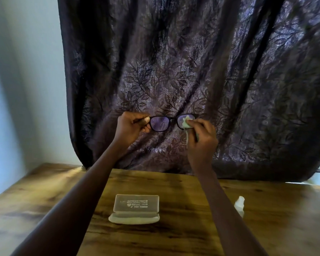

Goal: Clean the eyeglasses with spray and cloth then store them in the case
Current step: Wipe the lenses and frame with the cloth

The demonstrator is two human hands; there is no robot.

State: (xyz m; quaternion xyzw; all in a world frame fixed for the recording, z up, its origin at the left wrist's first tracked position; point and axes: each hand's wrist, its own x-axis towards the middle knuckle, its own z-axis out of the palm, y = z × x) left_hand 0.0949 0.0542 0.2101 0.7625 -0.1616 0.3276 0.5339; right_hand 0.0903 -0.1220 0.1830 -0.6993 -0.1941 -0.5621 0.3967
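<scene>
Wooden table [174, 241], nearest the viewer, carried two items. Pale case [135, 209], open, lid raised towards the far side with print on its inner face, sat near the table's middle. Small white spray bottle [239, 203] sat well apart to the right. Above the table, both bare arms reached forward. Left hand [131, 126] curled closed around the left end of the eyeglasses [160, 123], a dark-framed pair held up in the air, lenses facing the viewer. Right hand [201, 141] pinched a pale cloth [186, 123] against the right lens. Behind hung a dark leaf-patterned curtain [192, 52]; a pale wall [22, 71] stood at left.
</scene>
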